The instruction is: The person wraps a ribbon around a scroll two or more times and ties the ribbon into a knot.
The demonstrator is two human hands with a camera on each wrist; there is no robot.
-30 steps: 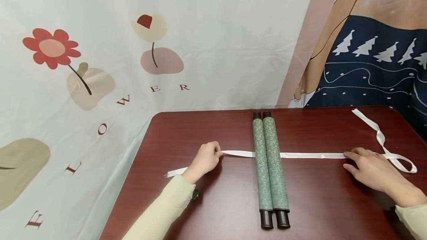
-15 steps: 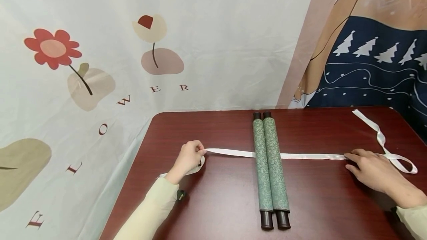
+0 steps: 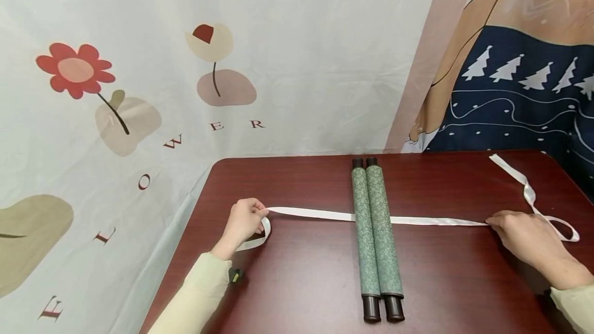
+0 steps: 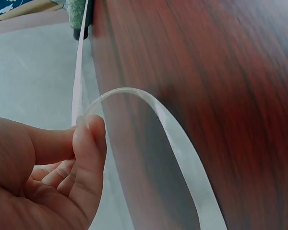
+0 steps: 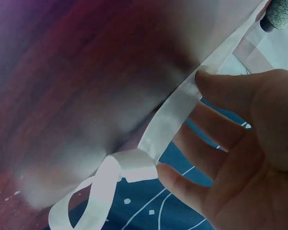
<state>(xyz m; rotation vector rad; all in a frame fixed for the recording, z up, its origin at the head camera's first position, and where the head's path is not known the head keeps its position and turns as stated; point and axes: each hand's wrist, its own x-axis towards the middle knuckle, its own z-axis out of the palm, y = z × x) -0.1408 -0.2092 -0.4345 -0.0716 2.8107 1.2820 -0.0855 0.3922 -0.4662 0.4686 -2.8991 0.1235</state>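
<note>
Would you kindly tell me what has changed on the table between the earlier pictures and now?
The left hand, pinching the ribbon, has moved left, away from the rolls, so the stretch between them is longer. The right hand, which lay over the ribbon with fingers spread, now pinches it. The rolls and the ribbon's loose right end stayed put.

Left hand (image 3: 241, 221): pinches ribbon (image 3: 313, 214), lower left.
Right hand (image 3: 529, 236): likewise, lower right.
Rolls (image 3: 382, 228): we see two, lower centre.
</note>
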